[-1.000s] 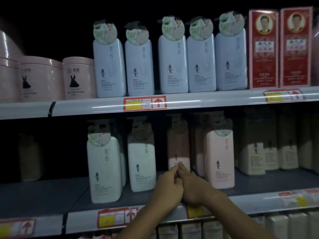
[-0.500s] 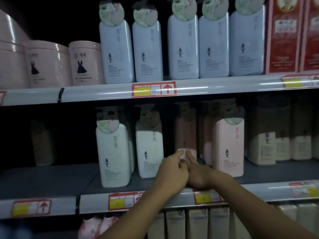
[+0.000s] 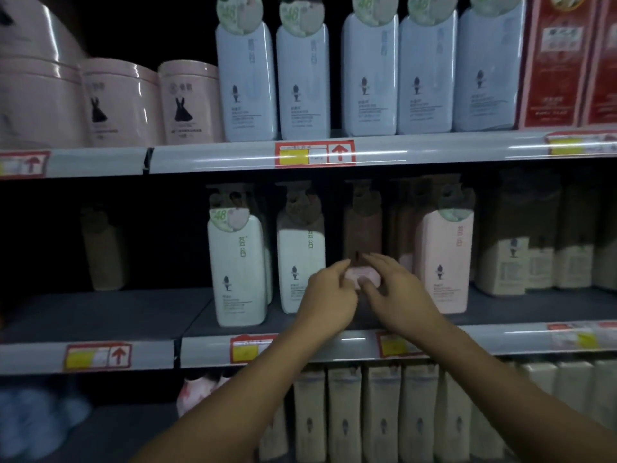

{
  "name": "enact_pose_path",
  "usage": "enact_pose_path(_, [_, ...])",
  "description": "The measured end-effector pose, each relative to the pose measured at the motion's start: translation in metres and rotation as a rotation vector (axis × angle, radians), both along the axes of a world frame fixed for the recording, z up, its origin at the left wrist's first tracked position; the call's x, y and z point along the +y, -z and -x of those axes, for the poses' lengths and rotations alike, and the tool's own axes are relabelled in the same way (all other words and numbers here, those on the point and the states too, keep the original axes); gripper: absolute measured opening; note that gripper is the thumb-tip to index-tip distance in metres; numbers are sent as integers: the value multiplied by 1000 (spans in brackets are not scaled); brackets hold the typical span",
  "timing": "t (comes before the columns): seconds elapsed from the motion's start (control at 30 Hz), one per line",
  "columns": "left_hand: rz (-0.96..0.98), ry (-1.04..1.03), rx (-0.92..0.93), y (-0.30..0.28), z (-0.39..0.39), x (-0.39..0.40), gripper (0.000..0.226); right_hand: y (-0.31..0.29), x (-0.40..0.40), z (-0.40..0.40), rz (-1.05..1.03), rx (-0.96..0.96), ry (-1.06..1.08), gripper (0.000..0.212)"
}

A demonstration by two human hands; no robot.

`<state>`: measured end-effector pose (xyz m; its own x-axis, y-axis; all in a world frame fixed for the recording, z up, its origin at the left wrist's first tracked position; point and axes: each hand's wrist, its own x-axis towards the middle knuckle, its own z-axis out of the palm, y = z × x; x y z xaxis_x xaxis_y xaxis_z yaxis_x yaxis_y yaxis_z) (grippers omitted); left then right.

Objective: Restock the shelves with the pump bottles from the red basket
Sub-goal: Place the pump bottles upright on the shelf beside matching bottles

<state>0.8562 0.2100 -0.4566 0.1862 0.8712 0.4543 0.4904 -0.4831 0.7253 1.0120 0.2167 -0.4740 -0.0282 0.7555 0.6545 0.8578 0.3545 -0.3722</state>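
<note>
A pink pump bottle (image 3: 363, 235) stands in shadow, set back on the middle shelf (image 3: 100, 315), between a white pump bottle (image 3: 300, 262) and a pink one (image 3: 445, 262) at the front. My left hand (image 3: 329, 295) and my right hand (image 3: 395, 292) are side by side at its lower front. Their fingers are stretched toward it and the fingertips touch its lit lower part. Neither hand wraps round it. Another white pump bottle (image 3: 238, 272) stands further left. The red basket is out of view.
The upper shelf carries pale blue pump bottles (image 3: 247, 85), pink jars (image 3: 190, 101) and red boxes (image 3: 554, 61). Beige bottles (image 3: 510, 262) fill the middle shelf's right end. Cream bottles (image 3: 380, 412) line the bottom shelf. Bare shelf board lies left of the white bottles.
My fingertips were pressed together against the pink bottle; the hands have parted a little, showing its lit lower part between them. The view has drifted, so the shelves sit higher and further right.
</note>
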Motion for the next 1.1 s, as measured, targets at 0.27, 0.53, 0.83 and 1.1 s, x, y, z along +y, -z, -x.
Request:
enact_pose_path(0.27, [-31,73,-152,22,29,-54,44,17,-83,49,4,286,-155,39])
enact_pose_path(0.53, [164,11,-100,171,132,-141,41,157,-164,112,325,125,-351,47])
enact_pose_path(0.83, [631,-80,274,343,212,-215,37,365,-201,127,911,-345,-420,59])
enact_pose_path(1.1, [697,148,752,375,218,-221,36,417,-216,168,1200,-310,-711,65])
